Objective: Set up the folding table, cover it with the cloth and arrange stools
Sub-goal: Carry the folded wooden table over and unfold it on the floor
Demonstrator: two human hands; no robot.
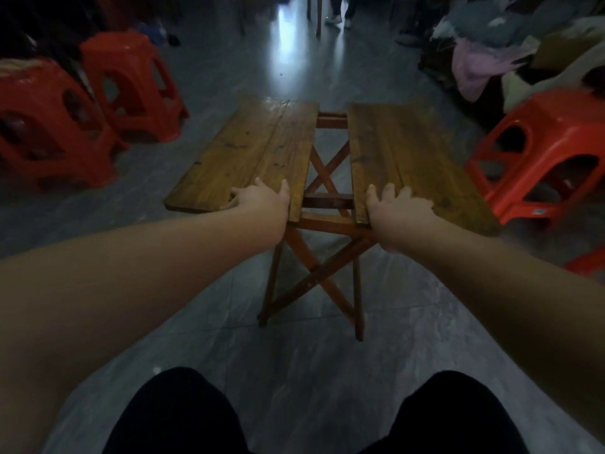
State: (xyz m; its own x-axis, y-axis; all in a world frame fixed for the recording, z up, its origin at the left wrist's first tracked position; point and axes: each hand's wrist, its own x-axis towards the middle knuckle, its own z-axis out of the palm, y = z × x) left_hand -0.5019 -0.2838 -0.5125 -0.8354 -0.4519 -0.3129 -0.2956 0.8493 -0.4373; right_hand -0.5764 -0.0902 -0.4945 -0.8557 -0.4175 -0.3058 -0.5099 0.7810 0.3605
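Note:
A wooden folding table (248, 149) stands on crossed legs on the grey floor ahead of me. Its top is two plank halves with a gap between them, where the frame shows. My left hand (260, 203) grips the near edge of the left half. My right hand (396, 208) grips the near edge of the right half (406, 149), fingers spread over the wood. Two red plastic stools (42, 126) (137, 90) stand at the left and another red stool (550, 155) at the right. No cloth for the table can be picked out.
A heap of clothes and fabric (510, 44) lies at the back right. A person's feet (337, 18) and furniture legs show at the far end of the glossy floor. A red edge (589, 263) of one more stool shows at the right. My dark-clad knees fill the bottom.

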